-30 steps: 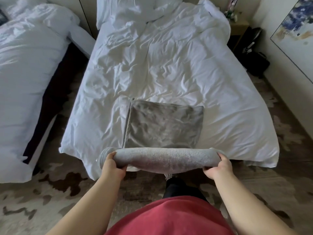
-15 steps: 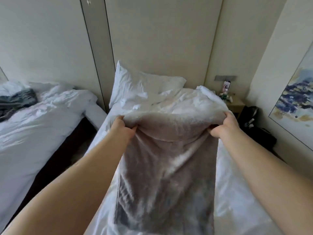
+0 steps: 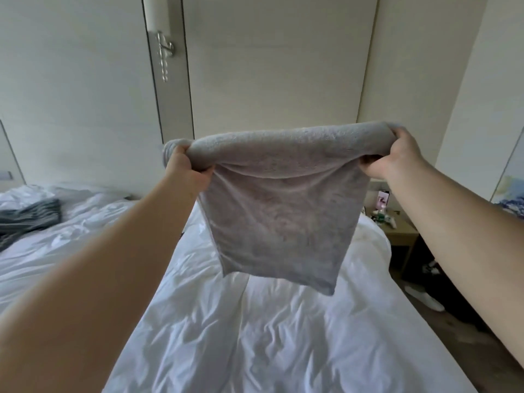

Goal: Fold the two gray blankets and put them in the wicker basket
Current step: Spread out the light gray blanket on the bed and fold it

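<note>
A gray blanket [image 3: 283, 222] is being held up in the air over the middle of the white bed [image 3: 255, 336], clear of the duvet. Its rolled top edge is being gripped at both ends. The left end is being clasped by the left hand [image 3: 185, 168] and the right end by the right hand [image 3: 397, 157], with the fingers curled into the bunched fabric. The long axis of that edge is being stretched from hand to hand, across the bed. The rest is being left to hang straight down below the grip, with the lower right corner lowest. Neither hand is being favoured, as each is placed at its own end. A darker gray cloth [image 3: 28, 219] is being shown on the neighbouring bed [image 3: 71, 265], possibly the second blanket. The wicker basket is not being shown.
</note>
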The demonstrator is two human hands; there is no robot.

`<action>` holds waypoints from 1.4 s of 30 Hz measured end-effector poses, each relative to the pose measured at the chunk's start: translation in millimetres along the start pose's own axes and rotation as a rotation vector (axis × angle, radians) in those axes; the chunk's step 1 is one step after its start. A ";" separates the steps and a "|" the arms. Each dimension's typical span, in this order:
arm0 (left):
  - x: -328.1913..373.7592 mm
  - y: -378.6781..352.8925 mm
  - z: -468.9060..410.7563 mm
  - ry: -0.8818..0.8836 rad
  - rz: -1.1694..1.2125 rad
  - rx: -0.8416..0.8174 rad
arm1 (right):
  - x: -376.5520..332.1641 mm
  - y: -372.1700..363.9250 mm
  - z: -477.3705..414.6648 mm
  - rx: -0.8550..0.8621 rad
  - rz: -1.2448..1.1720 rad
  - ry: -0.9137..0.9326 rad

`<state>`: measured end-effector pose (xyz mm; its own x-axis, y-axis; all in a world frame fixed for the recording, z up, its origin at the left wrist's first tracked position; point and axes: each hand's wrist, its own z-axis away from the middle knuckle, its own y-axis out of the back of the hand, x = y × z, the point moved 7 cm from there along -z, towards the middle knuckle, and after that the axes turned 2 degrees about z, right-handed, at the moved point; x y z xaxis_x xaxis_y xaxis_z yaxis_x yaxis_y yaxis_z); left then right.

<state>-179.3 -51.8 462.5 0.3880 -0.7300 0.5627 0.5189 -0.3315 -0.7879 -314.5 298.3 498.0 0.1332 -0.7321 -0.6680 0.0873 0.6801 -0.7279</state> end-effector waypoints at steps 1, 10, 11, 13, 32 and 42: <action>-5.9 11.4 1.2 0.009 0.001 0.009 | 8.7 11.7 1.4 0.018 0.004 -0.014; -111.5 246.1 49.4 0.161 -0.134 0.305 | 165.3 250.0 83.7 0.248 0.182 -0.056; -124.3 282.2 63.2 0.188 -0.174 0.340 | 188.1 285.1 105.5 0.286 0.205 -0.084; -148.5 356.6 93.9 0.244 -0.243 0.405 | 232.5 353.1 151.3 0.368 0.233 -0.163; -201.3 674.0 354.3 0.435 -0.268 0.790 | 340.8 574.3 462.8 0.669 0.302 -0.472; -205.1 600.1 284.0 0.427 -0.276 0.791 | 327.4 528.0 375.3 0.695 0.192 -0.480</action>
<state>268.8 68.7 -54.7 -0.0570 -0.8957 0.4410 0.9785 -0.1378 -0.1533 145.7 432.1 -47.1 0.5963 -0.6130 -0.5183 0.5831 0.7745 -0.2452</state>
